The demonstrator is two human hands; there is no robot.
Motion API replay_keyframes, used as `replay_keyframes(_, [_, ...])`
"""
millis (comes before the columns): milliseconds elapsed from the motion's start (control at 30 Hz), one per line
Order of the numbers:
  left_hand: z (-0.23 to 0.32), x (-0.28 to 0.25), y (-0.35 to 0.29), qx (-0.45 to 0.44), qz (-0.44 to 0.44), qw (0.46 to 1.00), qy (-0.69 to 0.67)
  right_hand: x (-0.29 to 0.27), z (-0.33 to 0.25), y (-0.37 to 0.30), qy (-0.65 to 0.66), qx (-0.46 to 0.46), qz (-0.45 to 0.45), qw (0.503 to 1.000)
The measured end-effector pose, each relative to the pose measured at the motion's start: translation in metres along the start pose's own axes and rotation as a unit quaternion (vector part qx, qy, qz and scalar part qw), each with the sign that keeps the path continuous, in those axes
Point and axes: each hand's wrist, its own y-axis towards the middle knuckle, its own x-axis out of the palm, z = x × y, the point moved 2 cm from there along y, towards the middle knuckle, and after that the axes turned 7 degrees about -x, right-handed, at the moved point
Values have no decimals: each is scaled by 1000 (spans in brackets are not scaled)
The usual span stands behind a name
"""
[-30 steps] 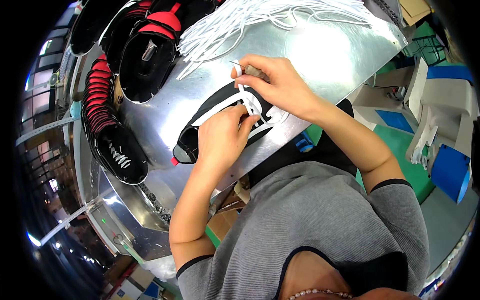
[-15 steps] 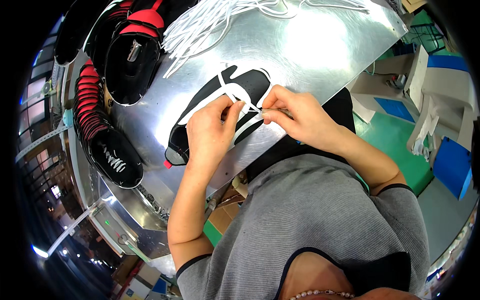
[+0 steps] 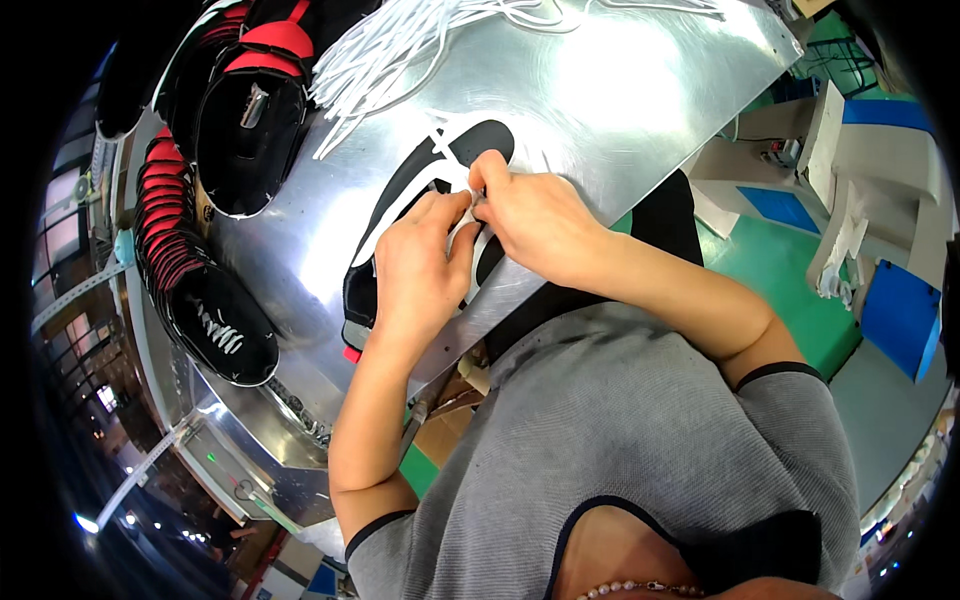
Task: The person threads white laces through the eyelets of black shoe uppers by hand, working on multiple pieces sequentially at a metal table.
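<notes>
Black-and-white shoe upper (image 3: 378, 218) lies on the shiny metal table (image 3: 590, 130), a bit off view centre toward 11 o'clock; rounded black end points to 1 o'clock, end with the small red tab (image 3: 352, 354) to 7. Clock directions from here on are taken from this upper. Left hand (image 3: 420, 255) sits over its middle, back of hand up, thumb and fingers bent toward the lacing area. Right hand (image 3: 540, 220) comes in from between 2 and 3 o'clock, fingers curled, tips right by the left fingertips. A bit of white shows at the meeting point; can't tell for either hand whether the grip is closed, or on what, fingers cover it. White lace (image 3: 441, 146) runs out from the fingertips toward 11 o'clock, across the upper. Loose bundle of white laces (image 3: 385, 65) on the table between 11 and 12. Black uppers with red tongues (image 3: 278, 40) at 10 o'clock, small metallic piece (image 3: 254, 105) inside one. Nested row of black-and-red uppers (image 3: 165, 215) at 9, laced front one at 8. Green floor (image 3: 760, 265) just past 3, blue panel (image 3: 900, 320) farther out.
</notes>
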Motion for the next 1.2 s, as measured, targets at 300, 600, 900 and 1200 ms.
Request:
replay_keyframes(300, [5,-18,-56,219,108,949,199,-116,44,-36,231,124,112,959])
replay_keyframes(600, [-1,-36,-44,221,71,966,109,-60,44,13,435,64,84,894])
replay_keyframes(900, [-3,-41,-46,221,79,968,89,-64,28,40,448,76,-37,890])
replay_keyframes(1200, [-33,-50,-39,130,121,978,107,-104,-23,-71,298,-15,49,953])
